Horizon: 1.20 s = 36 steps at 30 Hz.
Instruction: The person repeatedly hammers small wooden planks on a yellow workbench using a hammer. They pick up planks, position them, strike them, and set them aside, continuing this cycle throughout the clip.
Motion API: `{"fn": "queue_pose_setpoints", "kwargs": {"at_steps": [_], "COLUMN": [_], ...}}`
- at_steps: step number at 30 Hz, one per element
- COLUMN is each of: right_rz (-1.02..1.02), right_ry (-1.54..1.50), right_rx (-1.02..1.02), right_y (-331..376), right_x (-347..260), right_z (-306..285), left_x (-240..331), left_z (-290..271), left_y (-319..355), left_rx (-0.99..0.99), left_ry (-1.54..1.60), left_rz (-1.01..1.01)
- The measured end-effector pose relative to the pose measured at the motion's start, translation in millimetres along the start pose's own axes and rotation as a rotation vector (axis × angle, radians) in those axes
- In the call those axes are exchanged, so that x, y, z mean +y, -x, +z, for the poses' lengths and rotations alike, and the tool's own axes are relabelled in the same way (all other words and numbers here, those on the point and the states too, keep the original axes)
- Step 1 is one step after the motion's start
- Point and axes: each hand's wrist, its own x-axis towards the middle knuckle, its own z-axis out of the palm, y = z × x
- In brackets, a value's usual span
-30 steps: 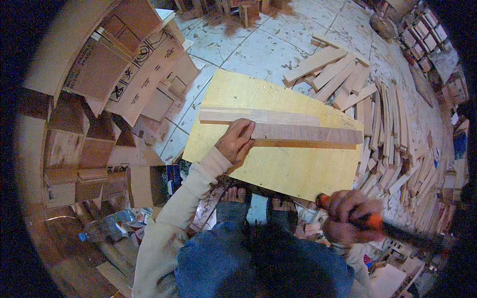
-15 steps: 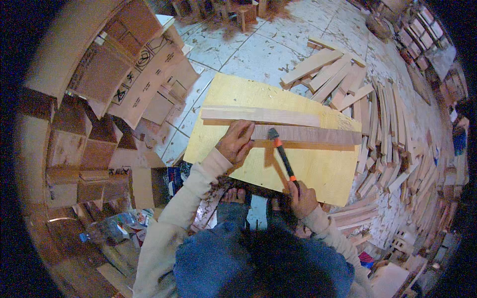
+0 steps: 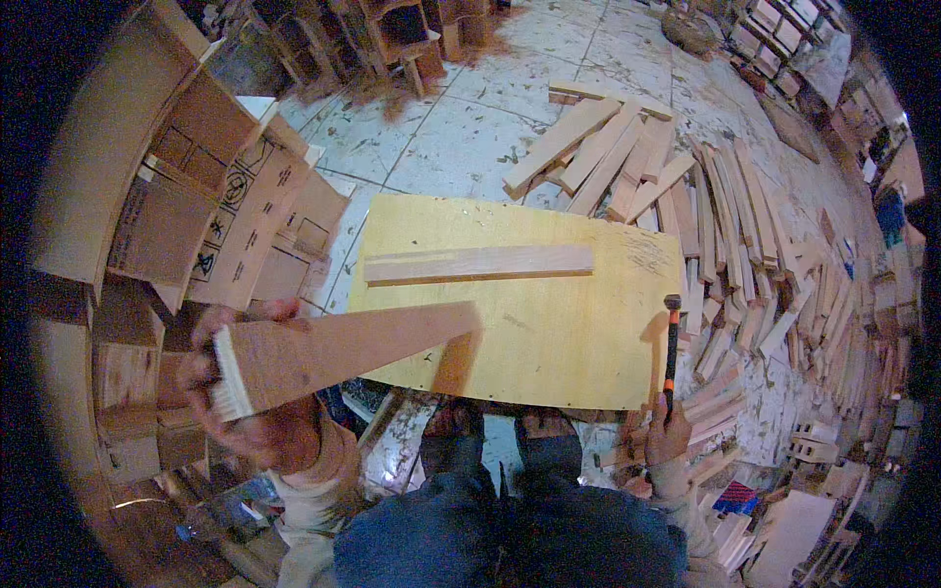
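A wide, flat wooden board (image 3: 363, 348) is in my left hand (image 3: 279, 436), lifted at the left with its sawn end toward me. My fingers wrap around that near end, while the far end reaches over the yellow tabletop (image 3: 559, 363). Off the table's right edge, my right hand (image 3: 668, 433) closes around the lower handle of a hammer (image 3: 671, 348). The hammer is black with orange bands, its head pointing away from me. Another pale wooden strip (image 3: 480, 262) lies across the tabletop's far half.
Many loose wooden strips (image 3: 725, 216) are heaped on the tiled floor (image 3: 470, 127) beyond and right of the table. Large opened cardboard boxes (image 3: 245, 216) stand at the left. Dark wooden pieces of furniture (image 3: 392, 39) are at the far side.
My left hand has picked the board up off the table and brought it left and nearer. The hammer has left the board and moved to the table's right edge. The view has shifted.
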Motion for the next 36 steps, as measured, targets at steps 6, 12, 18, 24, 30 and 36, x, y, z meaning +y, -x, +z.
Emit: {"fn": "queue_pose_setpoints", "kwargs": {"at_steps": [6,12,18,24,30,36], "right_rz": [0.068,0.055,-0.524,-0.715,-0.688,-0.712], "right_ry": [0.108,0.142,0.045,-0.19,-0.217,-0.212], "right_rx": [0.094,0.104,0.357,0.108,0.072,0.197], "right_y": [-4,-30,-87,-130,-119,-85], "right_x": [-1,-13,-53,-103,-111,-96], "right_z": [15,15,42,92,96,51], "left_x": [-71,-165,-160,-167,-173,-100], "left_z": [91,162,128,-29,-77,-66], "left_y": [16,139,129,64,74,80], "left_rx": [-0.796,-1.138,-0.811,-0.293,-0.061,-0.29], "left_ry": [-0.584,-0.442,-0.437,-1.466,-0.969,-1.071], "left_rz": [0.014,-0.135,-0.097,-0.746,-1.038,-0.498]}}
